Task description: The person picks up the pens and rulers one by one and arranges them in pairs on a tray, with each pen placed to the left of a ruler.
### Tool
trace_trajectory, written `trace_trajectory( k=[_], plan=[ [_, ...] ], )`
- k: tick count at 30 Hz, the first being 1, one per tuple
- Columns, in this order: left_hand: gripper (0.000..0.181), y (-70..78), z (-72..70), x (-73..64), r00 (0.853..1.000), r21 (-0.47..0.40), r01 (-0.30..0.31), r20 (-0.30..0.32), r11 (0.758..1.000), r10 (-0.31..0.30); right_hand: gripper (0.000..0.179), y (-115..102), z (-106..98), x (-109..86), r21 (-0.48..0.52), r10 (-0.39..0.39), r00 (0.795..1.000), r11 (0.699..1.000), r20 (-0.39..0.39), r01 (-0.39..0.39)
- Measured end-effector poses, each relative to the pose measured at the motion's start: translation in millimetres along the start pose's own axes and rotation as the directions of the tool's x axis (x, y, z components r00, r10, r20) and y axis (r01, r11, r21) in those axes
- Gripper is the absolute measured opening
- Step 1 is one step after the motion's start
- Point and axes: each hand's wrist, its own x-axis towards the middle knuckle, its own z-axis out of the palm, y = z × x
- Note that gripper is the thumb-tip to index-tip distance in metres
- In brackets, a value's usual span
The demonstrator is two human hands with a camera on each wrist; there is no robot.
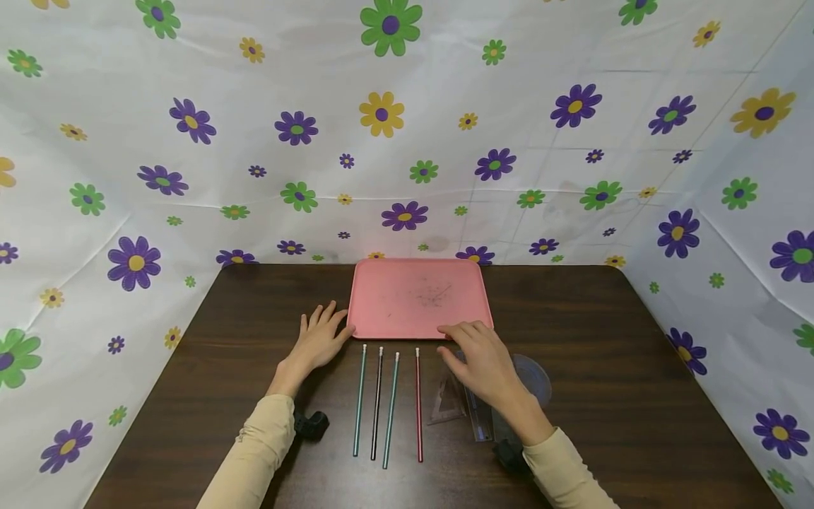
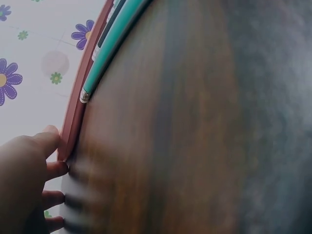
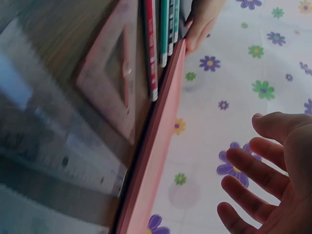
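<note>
A pink tray [image 1: 420, 298] with dark smudges lies at the back of the table. My left hand [image 1: 320, 339] is at its near left corner, fingers spread along the left side; the thumb and a fingertip touch the rim in the left wrist view. My right hand [image 1: 486, 360] hovers by the near right corner, fingers loosely spread, holding nothing. Between the hands lie a teal pencil [image 1: 360, 403], a black pencil [image 1: 377, 403], a second teal pencil [image 1: 391, 410] and a red pencil [image 1: 418, 406]. Below my right hand are a clear set square [image 3: 100, 80] and a clear ruler [image 1: 478, 417], partly hidden.
A clear round-edged protractor [image 1: 534, 378] lies to the right, partly behind the right hand and wrist. The dark wooden table [image 1: 610, 396] reaches a flower-printed cloth [image 1: 445, 141] at the back and sides. Black wrist cameras [image 1: 311, 426] sit on both wrists.
</note>
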Motion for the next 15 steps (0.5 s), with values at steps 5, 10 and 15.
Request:
trace_trajectory(
  k=[5, 10, 15],
  plan=[
    [0.059, -1.1, 4.7, 1.2, 0.999, -0.026, -0.003, -0.038, 1.000, 0.002, 0.026, -8, 5, 3.7, -0.003, -0.020, 1.000, 1.000, 0.013, 0.020],
    [0.057, -2.0, 12.8, 1.4, 0.995, -0.041, 0.004, -0.104, 0.999, -0.008, 0.020, -17, 11, 7.3, 0.013, -0.013, 0.999, 1.000, 0.048, 0.012],
    [0.054, -3.1, 17.1, 0.3, 0.987, -0.069, 0.004, -0.157, 0.998, -0.014, 0.018, -25, 17, 12.4, 0.032, -0.002, 0.997, 0.999, 0.082, -0.001]
  ],
)
